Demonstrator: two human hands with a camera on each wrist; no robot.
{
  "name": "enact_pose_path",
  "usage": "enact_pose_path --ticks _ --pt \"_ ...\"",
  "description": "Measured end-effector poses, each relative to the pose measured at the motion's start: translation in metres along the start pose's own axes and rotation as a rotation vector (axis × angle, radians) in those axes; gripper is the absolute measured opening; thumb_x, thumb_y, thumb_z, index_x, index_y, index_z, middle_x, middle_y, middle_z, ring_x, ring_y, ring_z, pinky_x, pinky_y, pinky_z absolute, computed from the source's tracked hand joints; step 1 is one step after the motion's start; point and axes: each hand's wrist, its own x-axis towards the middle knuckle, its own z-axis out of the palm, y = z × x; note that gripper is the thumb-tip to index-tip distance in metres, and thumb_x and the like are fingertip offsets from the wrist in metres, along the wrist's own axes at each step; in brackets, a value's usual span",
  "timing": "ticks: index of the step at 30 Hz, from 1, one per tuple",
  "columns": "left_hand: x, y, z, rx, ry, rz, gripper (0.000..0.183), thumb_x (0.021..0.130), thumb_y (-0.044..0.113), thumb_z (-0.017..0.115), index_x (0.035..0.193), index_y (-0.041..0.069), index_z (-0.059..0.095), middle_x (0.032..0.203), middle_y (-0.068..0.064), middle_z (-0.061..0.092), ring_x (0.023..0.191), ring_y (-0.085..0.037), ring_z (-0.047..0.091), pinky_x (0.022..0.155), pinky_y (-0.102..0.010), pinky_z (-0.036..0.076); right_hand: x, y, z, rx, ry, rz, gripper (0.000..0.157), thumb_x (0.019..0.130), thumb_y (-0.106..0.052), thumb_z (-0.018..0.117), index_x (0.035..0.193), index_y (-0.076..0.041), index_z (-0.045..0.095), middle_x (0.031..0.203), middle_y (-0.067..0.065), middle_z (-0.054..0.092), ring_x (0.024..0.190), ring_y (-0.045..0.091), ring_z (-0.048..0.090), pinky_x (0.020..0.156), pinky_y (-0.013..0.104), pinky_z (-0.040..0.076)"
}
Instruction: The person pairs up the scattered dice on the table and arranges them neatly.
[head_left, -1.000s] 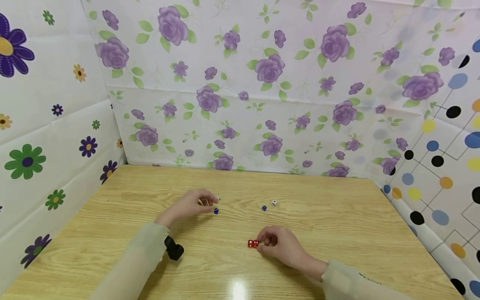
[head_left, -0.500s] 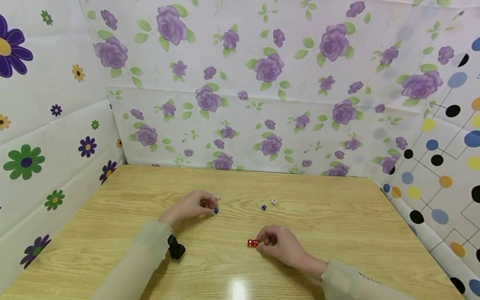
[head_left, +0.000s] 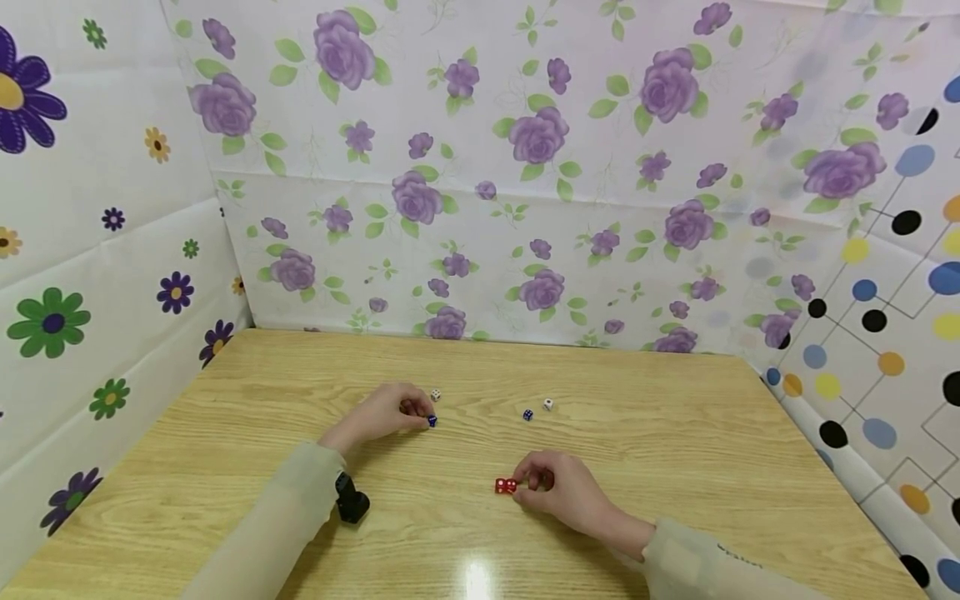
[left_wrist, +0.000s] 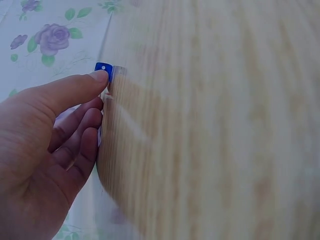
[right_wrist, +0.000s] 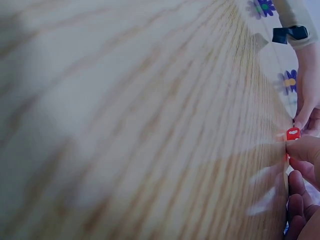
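In the head view my left hand (head_left: pixel 384 411) is on the left half of the table, its thumb and fingers pinching a small blue die (head_left: pixel 432 421). The left wrist view shows the thumb lying against this blue die (left_wrist: pixel 103 67), which has a white pip. Just behind it lies a white die (head_left: pixel 436 395). Nearer the front, my right hand (head_left: pixel 564 492) pinches the right one of two red dice (head_left: pixel 512 485), which sit side by side. From the right wrist, a red die (right_wrist: pixel 293 133) appears at the thumb tip, partly hidden.
Another blue die (head_left: pixel 528 414) and a white die (head_left: pixel 548 404) lie close together behind the right hand. The wooden table (head_left: pixel 675 433) meets a flowered cloth (head_left: pixel 480 250) at the back, with patterned cloths on both sides. A black wrist camera (head_left: pixel 351 500) is on the left sleeve.
The left hand's index finger has come down towards the thumb and the fingers have closed on the blue die. The right hand and the red dice stay where they were.
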Motion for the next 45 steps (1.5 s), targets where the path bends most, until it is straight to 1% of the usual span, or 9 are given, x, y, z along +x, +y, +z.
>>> enact_pose_path --ticks 5,12,20,26,31,34,41,45 --pt "0.001 -0.001 0.001 0.002 0.01 0.002 0.01 0.09 0.013 0.072 0.1 0.013 0.073 0.096 -0.004 0.07 0.079 -0.012 0.06 0.071 -0.025 0.049 0.001 0.001 0.0 -0.007 0.005 -0.012 0.01 0.085 -0.022 0.078 0.092 -0.025 0.07 0.078 -0.008 0.06 0.066 0.002 0.048 0.06 0.02 0.042" --pt "0.002 -0.002 0.003 0.005 0.021 0.006 0.008 0.09 0.014 0.072 0.098 0.013 0.073 0.094 -0.003 0.069 0.078 -0.011 0.059 0.071 -0.024 0.049 0.0 0.0 0.0 0.01 -0.006 0.004 0.01 0.086 -0.021 0.077 0.092 -0.025 0.071 0.079 -0.009 0.06 0.066 0.002 0.049 0.06 0.02 0.043" --pt "0.002 -0.002 0.005 0.01 0.022 0.002 0.008 0.089 0.016 0.073 0.097 0.017 0.073 0.091 0.001 0.068 0.076 -0.009 0.058 0.07 -0.024 0.049 -0.001 -0.001 0.0 0.011 -0.008 0.01 0.01 0.086 -0.021 0.077 0.092 -0.024 0.071 0.079 -0.008 0.06 0.066 0.002 0.049 0.06 0.02 0.042" --pt "0.004 0.002 0.008 0.035 0.019 0.044 0.008 0.089 0.016 0.073 0.097 0.014 0.073 0.09 0.0 0.07 0.075 -0.006 0.059 0.069 -0.023 0.049 -0.001 -0.001 -0.001 0.013 -0.003 0.001 0.009 0.085 -0.022 0.078 0.092 -0.022 0.071 0.079 -0.005 0.06 0.066 0.003 0.048 0.06 0.02 0.041" --pt "0.007 0.009 0.014 0.062 0.019 0.1 0.006 0.088 0.014 0.074 0.094 0.013 0.073 0.088 0.0 0.07 0.073 -0.003 0.058 0.068 -0.021 0.05 -0.001 -0.001 -0.001 0.002 -0.003 -0.005 0.009 0.086 -0.023 0.077 0.092 -0.021 0.071 0.079 -0.004 0.06 0.066 0.005 0.049 0.06 0.02 0.041" --pt "0.008 0.014 0.018 0.074 0.022 0.114 0.006 0.088 0.014 0.074 0.094 0.013 0.073 0.088 0.001 0.069 0.072 -0.003 0.058 0.068 -0.022 0.05 -0.001 0.0 -0.001 0.006 -0.003 -0.009 0.009 0.086 -0.023 0.077 0.092 -0.021 0.071 0.079 -0.004 0.06 0.066 0.005 0.049 0.06 0.021 0.041" --pt "0.011 0.024 0.027 0.095 0.031 0.064 0.006 0.087 0.016 0.076 0.092 0.015 0.073 0.086 0.003 0.069 0.071 -0.005 0.056 0.066 -0.022 0.048 0.0 0.002 0.0 0.014 -0.007 -0.002 0.009 0.086 -0.022 0.077 0.093 -0.023 0.071 0.079 -0.007 0.06 0.067 0.003 0.05 0.061 0.02 0.043" --pt "0.012 0.029 0.031 0.103 0.04 0.05 0.005 0.087 0.016 0.076 0.09 0.016 0.073 0.084 0.003 0.068 0.071 -0.007 0.055 0.066 -0.023 0.047 0.0 0.002 0.001 0.012 -0.005 0.003 0.01 0.085 -0.022 0.077 0.093 -0.024 0.071 0.079 -0.008 0.06 0.067 0.003 0.05 0.061 0.02 0.043"
